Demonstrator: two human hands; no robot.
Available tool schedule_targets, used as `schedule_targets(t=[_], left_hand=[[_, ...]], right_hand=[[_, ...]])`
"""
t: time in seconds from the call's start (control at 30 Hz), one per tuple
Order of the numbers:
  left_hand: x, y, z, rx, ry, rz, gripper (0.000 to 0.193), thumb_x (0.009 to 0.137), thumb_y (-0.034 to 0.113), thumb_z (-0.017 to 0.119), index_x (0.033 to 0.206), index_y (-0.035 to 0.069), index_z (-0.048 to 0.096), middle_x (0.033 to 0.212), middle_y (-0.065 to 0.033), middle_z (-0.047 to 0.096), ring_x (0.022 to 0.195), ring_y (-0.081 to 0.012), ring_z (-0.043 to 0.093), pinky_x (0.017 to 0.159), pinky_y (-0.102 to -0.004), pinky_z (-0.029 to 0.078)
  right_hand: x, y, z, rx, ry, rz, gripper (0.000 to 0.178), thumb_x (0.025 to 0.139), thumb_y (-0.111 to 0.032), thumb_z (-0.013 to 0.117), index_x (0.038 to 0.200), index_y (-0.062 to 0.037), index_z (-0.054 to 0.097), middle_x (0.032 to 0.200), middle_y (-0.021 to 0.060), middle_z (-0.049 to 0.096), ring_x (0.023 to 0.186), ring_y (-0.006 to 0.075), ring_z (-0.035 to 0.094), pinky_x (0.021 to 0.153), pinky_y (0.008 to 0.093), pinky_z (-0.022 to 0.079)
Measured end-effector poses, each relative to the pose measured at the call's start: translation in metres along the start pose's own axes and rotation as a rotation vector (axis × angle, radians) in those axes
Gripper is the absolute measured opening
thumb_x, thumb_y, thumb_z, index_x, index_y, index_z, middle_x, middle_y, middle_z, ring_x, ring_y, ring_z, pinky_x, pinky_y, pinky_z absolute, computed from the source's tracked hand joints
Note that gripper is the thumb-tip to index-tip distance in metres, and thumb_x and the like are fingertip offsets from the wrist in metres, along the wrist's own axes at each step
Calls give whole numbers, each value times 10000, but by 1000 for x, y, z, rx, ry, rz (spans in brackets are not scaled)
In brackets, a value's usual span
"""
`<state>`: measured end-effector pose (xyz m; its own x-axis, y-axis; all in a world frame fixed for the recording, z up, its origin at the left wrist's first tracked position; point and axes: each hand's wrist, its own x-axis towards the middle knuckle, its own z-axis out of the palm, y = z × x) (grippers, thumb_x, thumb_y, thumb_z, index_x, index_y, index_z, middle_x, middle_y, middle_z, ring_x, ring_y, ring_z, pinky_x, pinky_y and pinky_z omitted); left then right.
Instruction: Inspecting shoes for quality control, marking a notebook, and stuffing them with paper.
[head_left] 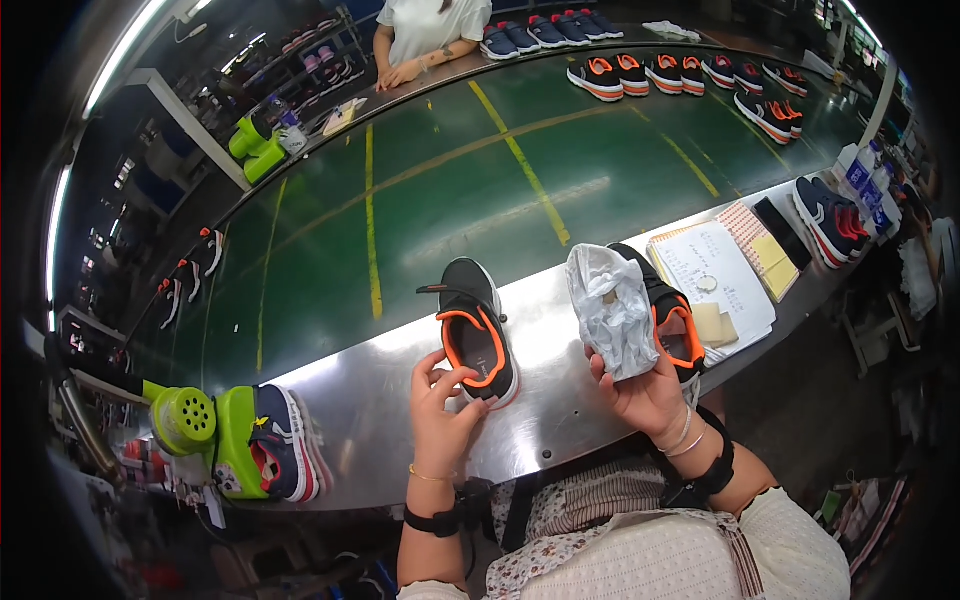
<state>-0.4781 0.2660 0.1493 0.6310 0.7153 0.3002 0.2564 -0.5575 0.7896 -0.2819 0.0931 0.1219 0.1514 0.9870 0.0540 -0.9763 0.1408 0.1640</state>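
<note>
Shoes are what you have in hand: two black ones with orange collars, both at the near edge of the long steel bench (560, 400), the biggest thing before you. Your left hand (440, 400) touches the heel of the left shoe (478, 335), which lies flat on the steel, sole down; thumb and fingers pinch lightly at its back edge rather than wrapping it. Your right hand (645, 395) is closed around the right shoe (672, 325), lifted off the surface, with a wad of white tissue paper (610, 310) pressed against it under your fingers. Just beside that hand lies an open notebook (715, 275) with yellow sticky notes (775, 262). A lime-green tool (195, 425) and a navy shoe (285, 445) sit well apart on your left.

My judgement: the tissue is the weak point. It is loosely bunched, so a slackened grip could let it slip free, and the raised shoe hangs close to the bench edge.
</note>
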Motion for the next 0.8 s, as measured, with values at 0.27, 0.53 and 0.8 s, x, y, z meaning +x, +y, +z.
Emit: schedule_targets(t=[0.27,0.53,0.8], left_hand=[[-29,21,25,-25,-76,2,397,593,53,752,958,66,595,1148,-111,367,694,-118,524,634,-236,471],[13,23,19,-57,250,17,551,644,144,751,1117,31,490,1048,-98,460,880,-197,499,759,-305,431],[63,24,23,192,-144,395,376,613,124,749,931,37,567,856,-112,598,752,-264,588,678,-323,484]], right_hand=[[-5,-5,-7,-76,67,-37,480,907,-362,437,1288,-73,383,1292,148,413,1149,329,451,926,426,439],[-12,5,18,-711,94,-139,555,890,-328,475,1348,-80,285,1316,140,399,1151,331,459,928,423,427],[-14,7,36,-782,59,-154,585,851,-253,542,1336,-108,249,1282,120,414,1138,292,477,917,403,426]])
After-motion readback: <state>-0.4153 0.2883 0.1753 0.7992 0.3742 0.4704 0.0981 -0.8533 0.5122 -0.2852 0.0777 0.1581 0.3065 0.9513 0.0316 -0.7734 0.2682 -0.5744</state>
